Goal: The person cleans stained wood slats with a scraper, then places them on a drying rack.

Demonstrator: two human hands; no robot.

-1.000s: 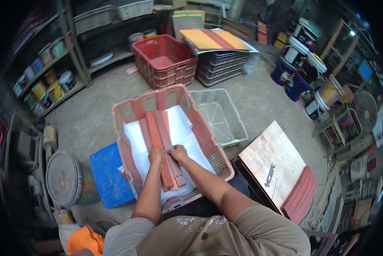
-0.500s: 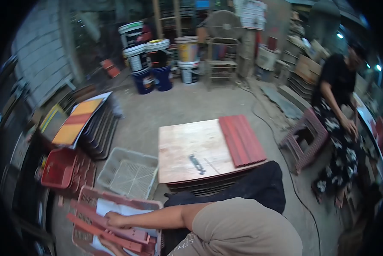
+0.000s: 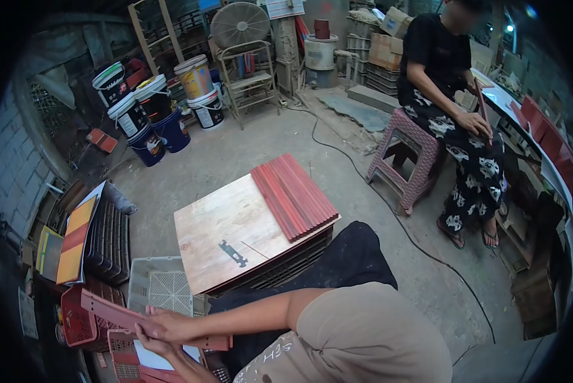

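My right hand (image 3: 170,324) grips a reddish-painted wooden strip (image 3: 111,311) near its lower end, and the strip slants up to the left above a pink plastic crate (image 3: 120,360). Just below, my left hand (image 3: 161,346) is closed around the same end; its fingers are partly hidden. Another reddish strip (image 3: 217,343) shows beyond my right forearm. White sheet material (image 3: 149,357) and more reddish pieces lie in the crate.
A plywood board (image 3: 203,233) on a dark crate bears grooved red slats (image 3: 293,195) and a flat metal tool (image 3: 233,253). Nearby are a pale crate (image 3: 162,263) and red bin (image 3: 79,313). A person (image 3: 436,76) sits on a pink stool (image 3: 404,159); a cable (image 3: 388,207) crosses the floor.
My view has swung right. My hands now hold one strip raised and tilted over the crate; earlier they were on several strips lying across it.
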